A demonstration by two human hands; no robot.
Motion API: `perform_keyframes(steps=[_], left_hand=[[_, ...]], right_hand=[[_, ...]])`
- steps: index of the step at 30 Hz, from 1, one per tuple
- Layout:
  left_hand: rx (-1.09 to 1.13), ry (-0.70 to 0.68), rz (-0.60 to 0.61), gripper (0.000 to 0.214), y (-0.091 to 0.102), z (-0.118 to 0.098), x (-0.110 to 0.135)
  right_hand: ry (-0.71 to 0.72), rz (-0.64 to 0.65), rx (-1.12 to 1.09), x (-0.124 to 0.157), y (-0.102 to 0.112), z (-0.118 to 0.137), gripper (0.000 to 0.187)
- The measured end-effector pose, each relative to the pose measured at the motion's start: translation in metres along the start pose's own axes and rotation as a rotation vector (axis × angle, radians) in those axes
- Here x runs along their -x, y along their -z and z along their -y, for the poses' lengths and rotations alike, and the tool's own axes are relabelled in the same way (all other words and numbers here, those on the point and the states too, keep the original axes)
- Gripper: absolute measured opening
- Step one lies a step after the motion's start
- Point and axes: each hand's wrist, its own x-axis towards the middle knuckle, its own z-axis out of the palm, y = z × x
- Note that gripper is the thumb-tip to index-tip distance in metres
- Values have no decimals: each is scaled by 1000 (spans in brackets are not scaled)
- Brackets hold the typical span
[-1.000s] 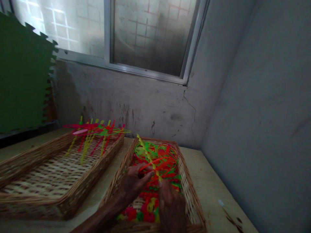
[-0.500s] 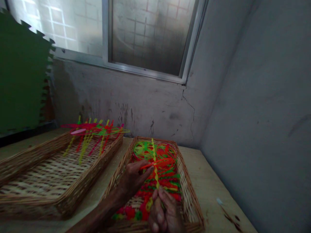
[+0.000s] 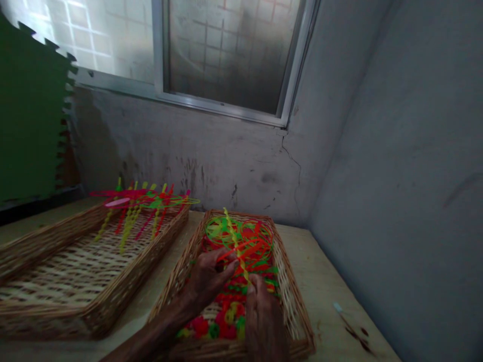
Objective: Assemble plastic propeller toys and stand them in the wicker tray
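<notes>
My hands work above a rectangular wicker tray (image 3: pixel 291 301) holding a tangle of neon green, red and orange plastic strips (image 3: pixel 241 234). My right hand (image 3: pixel 263 319) grips the lower end of a twisted yellow plastic strip (image 3: pixel 234 242), which stands up and leans away from me. My left hand (image 3: pixel 206 282) pinches a thin orange plastic strand (image 3: pixel 237 249) where it crosses the yellow strip. Red, green and yellow plastic loops (image 3: pixel 215 324) lie in a heap near the tray's front, partly hidden by my hands.
A second wicker tray (image 3: pixel 147 256) to the left holds several neon twisted strips at its far end. Both trays rest on a pale wooden table (image 3: pixel 320 286). A grey wall and window stand behind, with a green foam mat (image 3: pixel 30 110) at left.
The yellow strip now leans further to the left. My right hand has closed higher over its lower end, hiding more of it. The view has shifted slightly.
</notes>
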Motion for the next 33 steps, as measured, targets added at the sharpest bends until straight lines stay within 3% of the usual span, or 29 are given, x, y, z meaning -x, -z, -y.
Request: perform_keyframes(steps=[5,7,9,12,14,15,17,24,30,31,33], left_hand=[[17,19,35,14,-1,3,0],[-20,-1,36,16,0,5,-1],[-61,-18,46,19,2,7,-3],[-89,-25,53,21,5,7,-7],[-88,-30,46,22,7,7,-9],[-84,-29,49,23,8,7,-9],[-81,-20,52,23,9,9,-9],[-87,-37,23,19,4,9,-7],[-114,-79,12,19,1,8,-7],[-127,-87,19,19,1,8,-7],[-139,-98,14,20,1,7,-9]], right_hand=[[267,-49,287,-6,1,0,28],[233,-55,188,-8,3,2,31],[4,13,-149,-8,6,8,37],[-497,279,-877,-6,11,20,49],[-657,411,-1160,-5,14,25,53],[-663,436,-1201,-5,14,26,52],[-593,451,-1153,-6,14,23,51],[-399,431,-670,-14,17,10,57],[-280,62,-447,-11,21,13,17],[-306,77,-475,-10,21,14,17],[-416,227,-602,-9,20,18,24]])
